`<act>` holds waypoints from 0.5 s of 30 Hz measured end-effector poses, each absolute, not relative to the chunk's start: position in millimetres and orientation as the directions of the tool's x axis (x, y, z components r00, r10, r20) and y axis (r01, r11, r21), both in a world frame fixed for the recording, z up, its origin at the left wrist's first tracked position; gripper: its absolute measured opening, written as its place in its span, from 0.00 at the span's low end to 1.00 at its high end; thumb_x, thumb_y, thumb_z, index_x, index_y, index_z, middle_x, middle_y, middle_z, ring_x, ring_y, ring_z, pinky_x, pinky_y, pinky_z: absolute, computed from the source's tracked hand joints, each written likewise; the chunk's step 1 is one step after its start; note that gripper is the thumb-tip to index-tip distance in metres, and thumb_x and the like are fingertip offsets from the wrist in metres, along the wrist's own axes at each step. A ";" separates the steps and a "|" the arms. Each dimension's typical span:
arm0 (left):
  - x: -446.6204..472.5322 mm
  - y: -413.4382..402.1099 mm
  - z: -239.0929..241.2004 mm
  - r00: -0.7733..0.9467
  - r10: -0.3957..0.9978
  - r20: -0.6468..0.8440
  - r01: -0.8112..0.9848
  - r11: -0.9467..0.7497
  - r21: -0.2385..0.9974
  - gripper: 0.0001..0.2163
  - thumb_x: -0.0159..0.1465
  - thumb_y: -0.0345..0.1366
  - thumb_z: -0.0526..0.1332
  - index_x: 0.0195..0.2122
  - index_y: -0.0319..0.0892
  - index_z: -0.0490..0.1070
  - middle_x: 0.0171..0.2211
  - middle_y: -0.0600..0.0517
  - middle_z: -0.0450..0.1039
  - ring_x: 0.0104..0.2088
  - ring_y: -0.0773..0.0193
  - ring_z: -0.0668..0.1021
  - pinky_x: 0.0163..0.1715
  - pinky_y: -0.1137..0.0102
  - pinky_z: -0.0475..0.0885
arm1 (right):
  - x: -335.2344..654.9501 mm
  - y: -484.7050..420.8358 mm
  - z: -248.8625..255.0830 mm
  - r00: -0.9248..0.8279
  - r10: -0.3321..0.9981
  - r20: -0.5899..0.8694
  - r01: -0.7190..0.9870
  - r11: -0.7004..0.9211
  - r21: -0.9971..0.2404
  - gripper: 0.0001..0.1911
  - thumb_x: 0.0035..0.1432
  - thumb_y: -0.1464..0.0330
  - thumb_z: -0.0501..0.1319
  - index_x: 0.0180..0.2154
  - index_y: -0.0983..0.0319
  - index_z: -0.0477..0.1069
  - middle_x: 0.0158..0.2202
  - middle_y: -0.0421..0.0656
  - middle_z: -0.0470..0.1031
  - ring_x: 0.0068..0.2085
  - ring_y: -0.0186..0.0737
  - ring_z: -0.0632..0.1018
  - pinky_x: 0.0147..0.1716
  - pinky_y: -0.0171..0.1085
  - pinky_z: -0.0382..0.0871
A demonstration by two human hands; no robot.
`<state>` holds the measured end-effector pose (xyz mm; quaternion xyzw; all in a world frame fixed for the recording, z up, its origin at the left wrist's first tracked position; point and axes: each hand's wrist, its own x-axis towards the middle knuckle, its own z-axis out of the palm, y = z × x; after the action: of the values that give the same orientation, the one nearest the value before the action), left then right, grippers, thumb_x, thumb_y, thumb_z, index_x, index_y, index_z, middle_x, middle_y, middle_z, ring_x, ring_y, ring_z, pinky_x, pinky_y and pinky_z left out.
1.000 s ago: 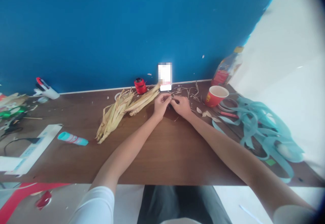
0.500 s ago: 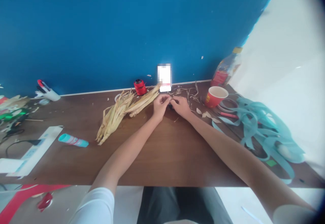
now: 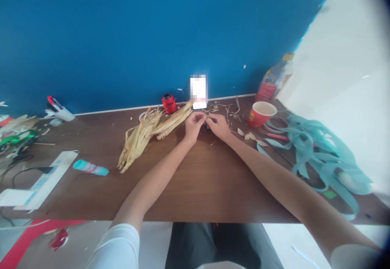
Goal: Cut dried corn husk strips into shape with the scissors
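My left hand [image 3: 193, 126] and my right hand [image 3: 218, 125] meet at the back middle of the table, fingertips pinched together. Whatever is between them is too small to make out; something dark shows just below the fingers. Left of my left hand lie dried corn husks [image 3: 137, 141], with a second bundle of pale husk [image 3: 175, 122] reaching towards it. Right behind the hands, a phone [image 3: 199, 92] with a bright, blurred screen leans on the wall. Dry stringy scraps [image 3: 234, 110] and pale flakes [image 3: 250, 136] lie near my right hand.
A red spool [image 3: 169, 104] stands by the wall. To the right are a red paper cup [image 3: 261, 115], a plastic bottle [image 3: 271, 80] and a heap of teal ribbon [image 3: 324, 151]. To the left lie a blue tube [image 3: 90, 168], a power strip [image 3: 45, 181] and a pen holder [image 3: 64, 114].
The view has shifted slightly, so everything sits a little further right. Both hands stay pinched together in the same place, with only tiny finger movement.
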<state>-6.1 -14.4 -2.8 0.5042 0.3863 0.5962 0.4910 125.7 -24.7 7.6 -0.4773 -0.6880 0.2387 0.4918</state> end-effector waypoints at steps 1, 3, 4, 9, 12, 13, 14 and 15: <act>-6.3 -14.5 -2.4 -0.007 0.976 0.216 -0.194 -0.213 0.958 0.11 0.53 0.37 0.69 0.36 0.41 0.75 0.33 0.51 0.76 0.33 0.66 0.77 0.33 0.71 0.70 | 126.0 -24.4 7.2 -0.071 0.890 0.451 0.423 0.437 -0.794 0.15 0.57 0.65 0.54 0.20 0.60 0.69 0.19 0.38 0.70 0.25 0.36 0.70 0.29 0.35 0.61; -6.8 -14.7 -1.6 -0.002 0.980 0.198 -0.199 -0.194 0.961 0.10 0.55 0.38 0.68 0.36 0.41 0.75 0.32 0.52 0.76 0.31 0.66 0.76 0.28 0.73 0.68 | 126.7 -24.3 6.1 -0.075 0.884 0.462 0.440 0.445 -0.780 0.14 0.57 0.66 0.54 0.21 0.61 0.69 0.18 0.37 0.70 0.25 0.36 0.69 0.28 0.35 0.60; -7.2 -14.7 -1.5 0.000 0.982 0.190 -0.208 -0.185 0.960 0.09 0.56 0.39 0.67 0.36 0.41 0.75 0.32 0.51 0.77 0.30 0.67 0.76 0.27 0.74 0.67 | 127.0 -24.5 5.5 -0.066 0.878 0.473 0.461 0.447 -0.766 0.14 0.56 0.66 0.55 0.20 0.61 0.69 0.18 0.38 0.69 0.24 0.36 0.69 0.28 0.35 0.59; -8.5 -14.8 -2.0 0.030 0.980 0.197 -0.258 -0.183 0.949 0.11 0.63 0.42 0.59 0.35 0.41 0.76 0.33 0.49 0.77 0.31 0.67 0.77 0.25 0.74 0.65 | 127.7 -27.4 3.9 -0.051 0.846 0.531 0.555 0.466 -0.689 0.14 0.55 0.65 0.55 0.19 0.61 0.66 0.18 0.38 0.66 0.24 0.35 0.66 0.27 0.36 0.56; -7.5 -15.5 -1.7 0.025 0.981 0.193 -0.226 -0.183 0.957 0.09 0.59 0.41 0.64 0.36 0.42 0.76 0.33 0.51 0.77 0.31 0.67 0.76 0.26 0.74 0.66 | 127.1 -29.0 4.8 -0.034 0.843 0.538 0.532 0.470 -0.704 0.15 0.56 0.65 0.55 0.19 0.61 0.65 0.18 0.38 0.65 0.24 0.35 0.65 0.27 0.36 0.56; -6.9 -15.8 -1.5 0.022 0.980 0.198 -0.214 -0.188 0.959 0.09 0.58 0.40 0.66 0.37 0.42 0.76 0.32 0.51 0.77 0.31 0.67 0.76 0.26 0.74 0.67 | 126.8 -29.1 5.3 -0.023 0.845 0.535 0.511 0.470 -0.720 0.15 0.55 0.65 0.55 0.18 0.61 0.64 0.18 0.37 0.64 0.24 0.35 0.65 0.27 0.36 0.56; -6.3 -16.1 -1.2 0.019 0.979 0.205 -0.206 -0.197 0.959 0.09 0.56 0.39 0.67 0.37 0.42 0.76 0.32 0.51 0.77 0.31 0.67 0.76 0.27 0.74 0.67 | 126.5 -29.1 5.8 -0.017 0.850 0.526 0.486 0.467 -0.739 0.15 0.55 0.65 0.55 0.18 0.60 0.64 0.18 0.37 0.64 0.24 0.35 0.65 0.27 0.36 0.56; -5.8 -16.4 -0.8 0.014 0.977 0.212 -0.203 -0.205 0.958 0.10 0.55 0.39 0.68 0.36 0.41 0.75 0.32 0.51 0.77 0.31 0.67 0.76 0.28 0.73 0.68 | 126.2 -28.9 6.2 -0.013 0.859 0.513 0.459 0.461 -0.760 0.15 0.55 0.65 0.54 0.18 0.60 0.64 0.18 0.37 0.64 0.24 0.35 0.65 0.27 0.35 0.57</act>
<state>-5.8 -16.4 -0.8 0.5058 0.3826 0.5887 0.5012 126.2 -28.9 6.2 -0.4811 -0.6845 0.1953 0.5117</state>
